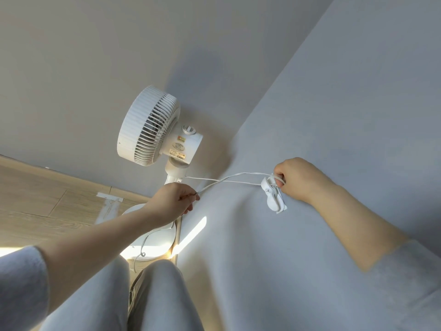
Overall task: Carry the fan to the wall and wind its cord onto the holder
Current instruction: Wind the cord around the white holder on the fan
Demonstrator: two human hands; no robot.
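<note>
A white pedestal fan [152,127] stands in the room's corner, close against the wall, its round base [157,244] on the floor. A white holder [273,197] is fixed to the wall on the right. The thin white cord [229,179] runs in two strands from the fan's neck to the holder's top. My left hand [174,199] pinches the cord just below the fan's neck. My right hand [296,177] grips the cord where it loops over the holder's upper end. More cord [143,249] hangs loose down to the base.
Pale grey walls [334,115] meet in a corner behind the fan. Wood-look flooring [47,206] with a strip of white tape [109,199] lies to the left. My knees in grey trousers [143,295] fill the lower middle.
</note>
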